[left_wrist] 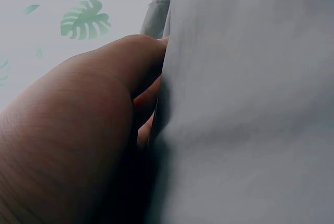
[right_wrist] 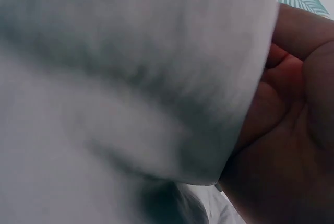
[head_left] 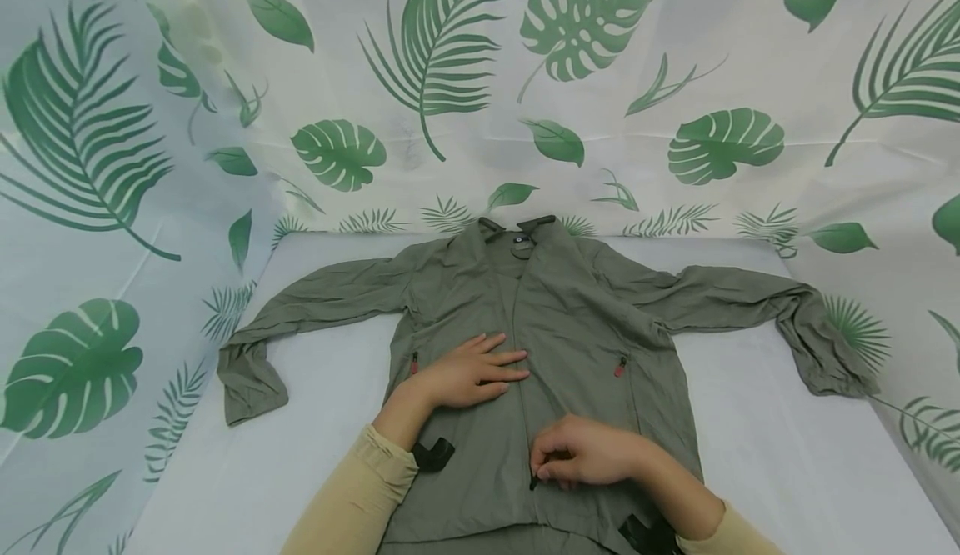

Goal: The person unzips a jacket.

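An olive-green jacket (head_left: 577,330) lies face up on the white table, its sleeves spread to both sides and its collar at the far end. On the jacket's front, my left hand (head_left: 468,374) rests with fingers spread beside the centre zip line. Lower down, my right hand (head_left: 585,453) pinches the small black zipper pull (head_left: 533,482) near the hem. In the left wrist view, jacket fabric (left_wrist: 250,78) hides most of the fingers. Blurred fabric (right_wrist: 156,36) likewise covers the right fingertips in the right wrist view.
Red-tabbed pocket zippers (head_left: 620,367) sit on either side of the jacket front. The left sleeve end (head_left: 251,384) folds toward the near side; the right cuff (head_left: 843,372) reaches the table's side edge. Leaf-printed curtains (head_left: 450,147) hang behind and beside the white table (head_left: 757,438).
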### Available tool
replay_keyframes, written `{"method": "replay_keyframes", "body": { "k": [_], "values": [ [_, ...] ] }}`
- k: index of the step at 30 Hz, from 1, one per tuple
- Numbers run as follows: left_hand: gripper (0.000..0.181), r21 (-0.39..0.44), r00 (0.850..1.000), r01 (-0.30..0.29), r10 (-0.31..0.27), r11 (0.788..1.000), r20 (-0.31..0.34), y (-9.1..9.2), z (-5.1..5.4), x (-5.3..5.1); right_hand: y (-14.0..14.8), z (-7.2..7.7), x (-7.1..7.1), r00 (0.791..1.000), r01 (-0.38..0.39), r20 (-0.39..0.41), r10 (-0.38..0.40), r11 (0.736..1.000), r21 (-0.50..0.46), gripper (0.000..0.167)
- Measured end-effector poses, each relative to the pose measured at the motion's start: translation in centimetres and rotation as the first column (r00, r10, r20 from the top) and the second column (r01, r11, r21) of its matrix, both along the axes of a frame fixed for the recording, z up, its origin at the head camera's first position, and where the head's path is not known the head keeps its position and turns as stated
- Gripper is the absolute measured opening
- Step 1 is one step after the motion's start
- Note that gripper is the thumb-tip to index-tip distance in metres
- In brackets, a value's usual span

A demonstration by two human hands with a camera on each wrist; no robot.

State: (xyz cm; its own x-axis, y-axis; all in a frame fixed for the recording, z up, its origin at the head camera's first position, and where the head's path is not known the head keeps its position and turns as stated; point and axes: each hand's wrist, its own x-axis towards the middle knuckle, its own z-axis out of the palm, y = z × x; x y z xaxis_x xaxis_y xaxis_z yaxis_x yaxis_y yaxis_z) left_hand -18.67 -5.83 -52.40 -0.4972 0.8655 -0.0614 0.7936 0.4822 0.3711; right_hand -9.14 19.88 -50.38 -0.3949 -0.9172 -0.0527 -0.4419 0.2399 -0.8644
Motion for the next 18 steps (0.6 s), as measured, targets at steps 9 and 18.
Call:
{"method": "replay_keyframes", "body": {
  "k": [9,18],
  "values": [
    [0.041,0.004,1.0,0.006,-0.006,1.0,-0.009,0.41,-0.23,-0.05,0.37,-0.86,0.16,0.997,-0.055,0.048,0.056,0.998,-0.028,0.013],
    [0.043,-0.05,0.999,-0.028,0.027,0.998,-0.019,0.45,0.25,0.51,0.15,-0.89,0.22,0.998,-0.032,0.056,0.032,0.999,0.013,0.012]
  ]
}}
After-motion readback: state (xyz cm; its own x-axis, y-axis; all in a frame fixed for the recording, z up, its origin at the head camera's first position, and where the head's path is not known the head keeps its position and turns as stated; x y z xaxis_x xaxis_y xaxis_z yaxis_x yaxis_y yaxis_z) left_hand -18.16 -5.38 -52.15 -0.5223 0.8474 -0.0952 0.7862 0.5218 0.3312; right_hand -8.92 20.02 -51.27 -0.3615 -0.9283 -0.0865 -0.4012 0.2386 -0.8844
